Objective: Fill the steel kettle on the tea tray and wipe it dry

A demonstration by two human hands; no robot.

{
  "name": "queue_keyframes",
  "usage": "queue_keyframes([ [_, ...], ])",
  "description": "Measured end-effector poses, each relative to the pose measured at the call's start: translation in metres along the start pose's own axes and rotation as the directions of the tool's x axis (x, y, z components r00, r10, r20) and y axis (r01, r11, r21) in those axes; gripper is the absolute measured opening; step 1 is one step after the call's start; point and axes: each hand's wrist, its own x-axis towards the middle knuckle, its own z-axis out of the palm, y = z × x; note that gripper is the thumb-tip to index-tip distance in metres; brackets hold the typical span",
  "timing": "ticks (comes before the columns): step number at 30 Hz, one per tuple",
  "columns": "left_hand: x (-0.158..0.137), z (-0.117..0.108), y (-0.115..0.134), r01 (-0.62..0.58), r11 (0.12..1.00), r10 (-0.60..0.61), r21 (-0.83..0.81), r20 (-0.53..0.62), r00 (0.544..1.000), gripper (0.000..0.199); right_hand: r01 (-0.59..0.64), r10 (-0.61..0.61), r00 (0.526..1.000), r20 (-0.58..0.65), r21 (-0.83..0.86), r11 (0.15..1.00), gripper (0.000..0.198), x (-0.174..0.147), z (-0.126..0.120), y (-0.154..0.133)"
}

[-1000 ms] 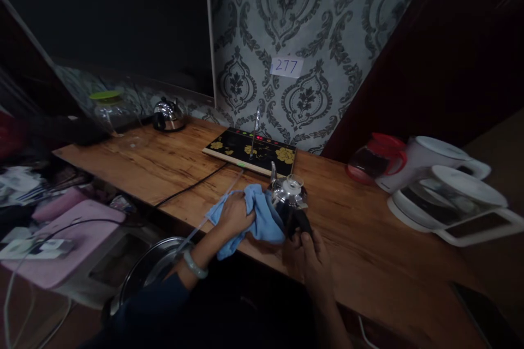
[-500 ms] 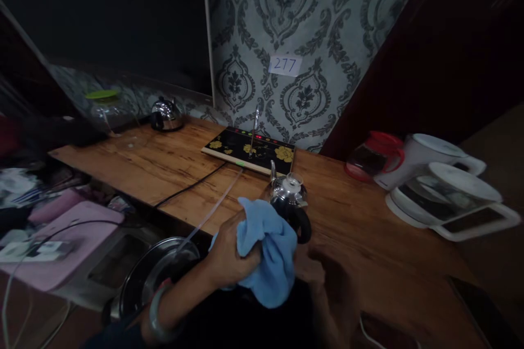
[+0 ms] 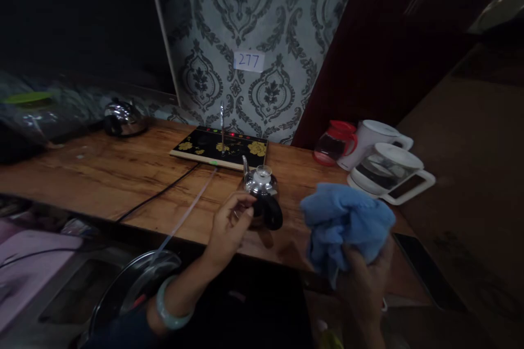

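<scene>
A bunched blue cloth (image 3: 347, 223) is in my right hand (image 3: 364, 283), held above the table's right front part. My left hand (image 3: 229, 226), with a pale bangle on its wrist, reaches to the left side of a small shiny metal kettle (image 3: 262, 177). Its thumb and fingers are curved but apart, close to the kettle's black handle (image 3: 272, 212); whether they touch it I cannot make out. The kettle stands upright, spout to the back left, with a clear knob on its lid. Behind it is a black panel with yellow flowers (image 3: 223, 147) and a thin upright spout.
On the wooden table (image 3: 135, 169), a second metal kettle (image 3: 125, 117) stands at the left. A red-lidded jug (image 3: 335, 142), a white jug (image 3: 374, 133) and a clear white-handled jug (image 3: 387, 172) stand right. A dark phone-like slab (image 3: 428, 270) lies at the right edge. A round pot (image 3: 100, 297) sits below.
The blue cloth has gone from my left hand to my right hand and moved right. My left hand now reaches beside the kettle. The view has turned right.
</scene>
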Motion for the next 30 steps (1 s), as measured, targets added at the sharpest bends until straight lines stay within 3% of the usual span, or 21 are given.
queue_keyframes([
  [2,0.001,0.001,-0.012,0.115,0.992,-0.116,-0.043,-0.016,0.993,0.025,0.068,-0.068,0.998,0.014,-0.002,0.998,0.069,0.015,0.011,0.005],
  [5,-0.002,0.007,-0.024,0.251,0.963,-0.242,-0.098,0.096,0.965,0.035,0.124,-0.122,0.98,0.16,-0.001,0.992,0.071,0.026,0.044,0.028],
  [8,-0.007,0.012,-0.028,0.297,0.948,-0.282,-0.115,0.131,0.95,0.04,0.199,-0.188,0.922,0.339,0.001,0.98,0.049,0.027,0.08,0.061],
  [10,-0.008,0.013,-0.03,0.304,0.946,-0.289,-0.113,0.131,0.948,0.041,0.249,-0.226,0.915,0.334,-0.027,0.968,0.041,0.025,0.093,0.08],
  [17,-0.014,0.023,-0.04,0.393,0.905,-0.361,-0.165,0.193,0.912,0.045,0.437,-0.315,0.854,0.415,-0.241,0.867,0.041,0.016,0.083,0.096],
  [23,-0.017,0.043,-0.03,0.433,0.856,-0.358,-0.281,0.281,0.89,0.047,0.391,-0.286,0.889,0.359,-0.266,0.881,0.044,0.011,0.083,0.097],
  [30,-0.005,0.053,-0.042,0.416,0.842,-0.326,-0.344,0.288,0.9,0.046,0.349,-0.281,0.903,0.324,-0.174,0.921,0.042,0.013,0.082,0.095],
])
